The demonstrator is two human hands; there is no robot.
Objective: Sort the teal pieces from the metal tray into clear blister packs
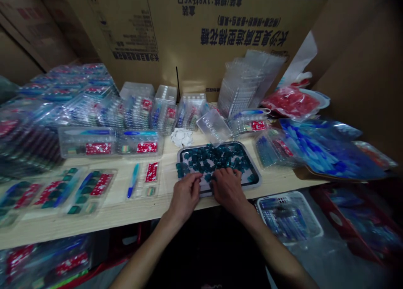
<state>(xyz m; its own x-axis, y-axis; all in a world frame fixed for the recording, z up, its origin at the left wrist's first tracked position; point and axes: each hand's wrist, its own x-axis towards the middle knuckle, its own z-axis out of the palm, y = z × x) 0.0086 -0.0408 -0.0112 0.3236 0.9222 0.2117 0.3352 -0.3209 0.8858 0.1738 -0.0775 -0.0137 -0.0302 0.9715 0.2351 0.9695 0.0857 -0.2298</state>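
A shallow tray [258, 179] with a pale rim holds many small dark-teal translucent blocks [204, 157]. My left hand [185, 192] is at its near-left edge, thumb and fingers pinched together; what they hold, if anything, is hidden. Over the near side of the tray, my right hand [229, 187] curls its fingers down among the teal blocks, and its fingertips are partly hidden. To the left lies an unfilled-looking clear blister tray [141, 191] with a blue pen [133, 180], a red patterned packet [151, 172] and a small striped block [150, 191].
Filled blister packs [94, 190] lie at left, with tall stacks [28, 134] behind. Clear trays [241, 85] stand against a large carton [176, 41]. A bag of blue pens [327, 148] and a red bag [291, 102] sit right. A white basket [316, 222] is below the table edge.
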